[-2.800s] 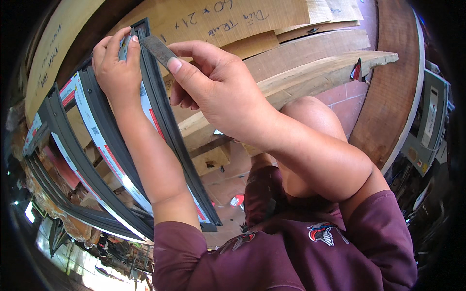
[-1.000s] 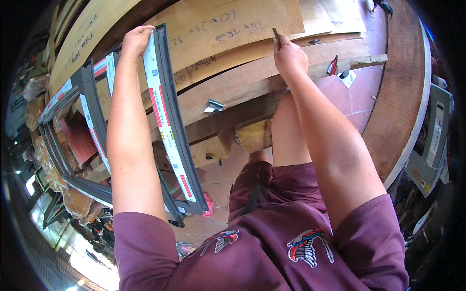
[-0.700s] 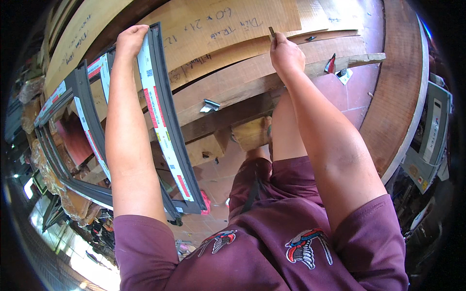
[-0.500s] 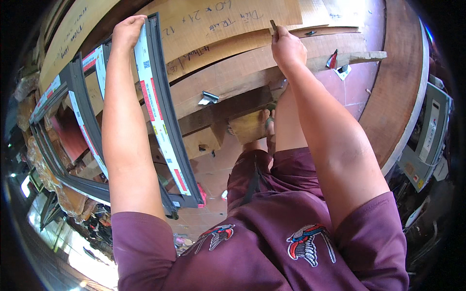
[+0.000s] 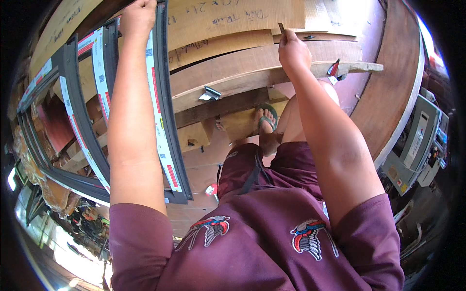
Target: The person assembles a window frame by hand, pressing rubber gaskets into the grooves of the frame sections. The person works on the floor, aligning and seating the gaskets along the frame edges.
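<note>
A dark grey metal frame [image 5: 167, 102] with several bars stands on my left, its faces covered in white and red protective tape. My left hand [image 5: 138, 19] is closed over the frame's far upper end, by the right-hand bar. In my right hand [image 5: 294, 52] a thin, flat dark strip [image 5: 281, 27] is pinched, its end sticking up past the fingers; whether it is a blade or another tool I cannot tell. That hand is held above the wooden boards, apart from the frame.
Large wooden boards [image 5: 208, 24] with handwriting lie ahead, next to a long timber [image 5: 233, 88] bearing crumpled tape scraps [image 5: 210, 93]. A brown wooden surface [image 5: 388, 97] curves along the right, beside a grey machine case [image 5: 412, 145]. My sandalled foot [image 5: 266, 119] is below.
My left hand and the frame's top have shifted farther away and slightly right in view. My right hand sits slightly farther right, still pinching the strip. More of my sandalled foot shows.
</note>
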